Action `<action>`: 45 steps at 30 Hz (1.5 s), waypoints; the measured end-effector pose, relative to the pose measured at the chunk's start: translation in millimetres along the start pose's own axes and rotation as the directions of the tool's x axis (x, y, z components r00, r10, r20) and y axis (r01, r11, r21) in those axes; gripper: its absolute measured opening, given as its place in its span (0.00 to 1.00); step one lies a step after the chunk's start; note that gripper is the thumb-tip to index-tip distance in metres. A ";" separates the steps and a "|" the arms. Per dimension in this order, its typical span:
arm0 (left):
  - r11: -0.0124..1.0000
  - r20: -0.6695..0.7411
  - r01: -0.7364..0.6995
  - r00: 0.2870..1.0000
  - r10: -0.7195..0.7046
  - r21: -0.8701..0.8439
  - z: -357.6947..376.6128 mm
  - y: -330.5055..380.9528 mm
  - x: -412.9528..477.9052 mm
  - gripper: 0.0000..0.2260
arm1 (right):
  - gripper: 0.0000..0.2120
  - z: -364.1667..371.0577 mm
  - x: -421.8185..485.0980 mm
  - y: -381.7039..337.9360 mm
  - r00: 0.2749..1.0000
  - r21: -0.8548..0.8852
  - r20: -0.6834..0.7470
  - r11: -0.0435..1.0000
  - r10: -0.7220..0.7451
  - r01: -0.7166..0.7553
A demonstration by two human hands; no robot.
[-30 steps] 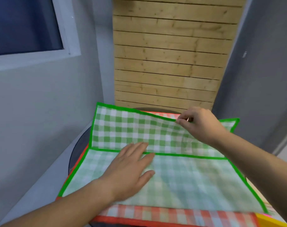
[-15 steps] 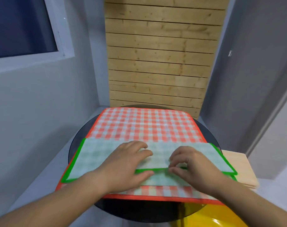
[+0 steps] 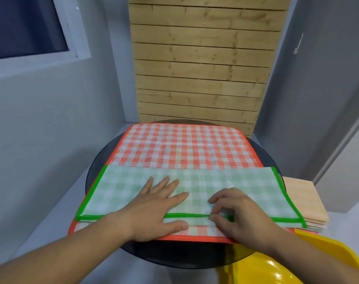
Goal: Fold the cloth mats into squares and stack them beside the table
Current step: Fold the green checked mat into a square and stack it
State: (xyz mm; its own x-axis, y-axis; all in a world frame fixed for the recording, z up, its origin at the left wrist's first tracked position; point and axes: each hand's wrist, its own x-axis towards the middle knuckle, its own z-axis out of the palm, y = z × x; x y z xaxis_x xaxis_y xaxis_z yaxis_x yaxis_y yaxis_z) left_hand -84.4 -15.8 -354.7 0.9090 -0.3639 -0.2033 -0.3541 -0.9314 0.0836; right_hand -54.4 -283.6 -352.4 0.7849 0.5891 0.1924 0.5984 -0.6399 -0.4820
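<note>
Since a second ago the far half of the green mat (image 3: 205, 187) has come down toward me, so it now lies doubled as a long strip across the near part of the red mat (image 3: 184, 146) on the round tabletop (image 3: 96, 169). My left hand (image 3: 154, 208) rests flat on the strip, fingers spread and released, pinning it in place. My right hand (image 3: 238, 212) curls at the near green border, its fingertips (image 3: 212, 217) nipping the two edges together to line them up.

I judge the first fold is being finished and squared off. Next, one short end needs lifting and carrying across to the other, corners matched, to make a square. A stack of folded mats (image 3: 303, 201) already sits just off the tabletop to the right, beside a yellow chair (image 3: 277, 261); the square should go there.
</note>
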 end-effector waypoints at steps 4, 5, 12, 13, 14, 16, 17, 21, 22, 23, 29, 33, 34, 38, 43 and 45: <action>1.000 -0.017 -0.014 1.000 0.014 0.016 3.2 -2.1 1.6 0.36 | 0.04 2.0 -0.9 -0.5 1.000 -0.023 -0.001 1.000 -0.015 0.015; 1.000 -0.012 -0.012 1.000 0.012 0.020 3.7 -2.4 1.6 0.36 | 0.04 2.5 -1.4 -0.5 1.000 -0.031 0.002 0.999 -0.020 0.020; 1.000 -0.006 -0.002 1.000 0.002 0.010 3.7 -1.3 0.8 0.35 | 0.04 3.4 -5.4 -2.2 0.998 -0.057 0.027 0.997 -0.052 0.053; 1.000 -0.006 -0.002 1.000 0.002 0.009 3.3 -1.2 1.0 0.35 | 0.04 3.0 -5.4 -1.6 0.998 -0.051 0.036 0.997 -0.056 0.058; 1.000 -0.005 -0.004 1.000 0.004 0.009 2.8 -0.8 0.7 0.35 | 0.04 2.7 -5.2 -0.8 0.997 -0.045 0.043 0.997 -0.059 0.061; 1.000 -0.002 -0.007 1.000 0.007 0.005 2.1 0.3 -0.5 0.35 | 0.04 2.7 -4.6 -0.6 0.996 -0.034 0.052 0.997 -0.068 0.070; 1.000 -0.002 -0.006 1.000 0.006 0.001 1.8 0.5 -0.9 0.35 | 0.04 3.1 -4.1 -0.5 0.996 -0.030 0.052 0.996 -0.077 0.078; 1.000 -0.002 -0.005 1.000 0.005 -0.014 1.4 1.4 -1.4 0.35 | 0.07 1.4 -2.7 -2.7 0.994 -0.027 0.061 0.995 -0.091 0.092; 1.000 -0.006 -0.006 1.000 0.006 -0.015 1.6 1.2 -1.2 0.35 | 0.08 -0.9 -0.6 -3.7 0.994 -0.011 0.060 0.996 -0.091 0.092; 1.000 -0.008 -0.007 1.000 0.007 -0.016 1.7 1.1 -1.1 0.35 | 0.10 -3.4 3.3 -5.3 0.994 0.003 0.047 0.996 -0.095 0.095; 1.000 -0.043 -0.014 0.999 0.013 -0.016 1.6 2.1 -2.3 0.35 | 0.29 -2.1 51.5 -2.6 0.996 -0.202 0.089 0.979 0.007 0.011; 0.999 -0.052 -0.012 0.999 0.009 -0.052 2.0 2.0 -4.5 0.37 | 0.32 16.1 65.6 0.1 0.969 -0.297 0.218 0.954 0.114 -0.045; 0.998 -0.052 -0.007 0.999 0.004 -0.057 0.7 1.4 -5.1 0.39 | 0.32 20.3 66.0 0.5 0.966 -0.320 0.226 0.946 0.123 -0.045; 0.991 -0.184 0.060 0.979 -0.082 -0.122 -13.9 1.6 9.8 0.33 | 0.31 28.9 64.5 3.1 0.975 -0.351 0.195 0.936 0.112 -0.037; 0.985 -0.112 0.053 0.991 -0.072 -0.166 -10.7 9.7 49.1 0.28 | 0.31 32.1 63.4 6.5 0.980 -0.376 0.173 0.926 0.100 -0.028; 0.982 -0.078 0.077 0.993 -0.092 -0.171 -5.4 9.3 55.7 0.29 | 0.31 33.2 63.2 7.2 0.981 -0.373 0.165 0.927 0.097 -0.029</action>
State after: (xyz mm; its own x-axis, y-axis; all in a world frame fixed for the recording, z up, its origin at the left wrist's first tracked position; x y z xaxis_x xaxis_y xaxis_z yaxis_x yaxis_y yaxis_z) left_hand -35.9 -44.7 -360.0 0.9519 -0.2755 -0.1339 -0.2400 -0.9425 0.2327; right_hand -5.9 -234.6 -372.1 0.8020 0.5973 0.0007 0.5921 -0.7948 -0.1333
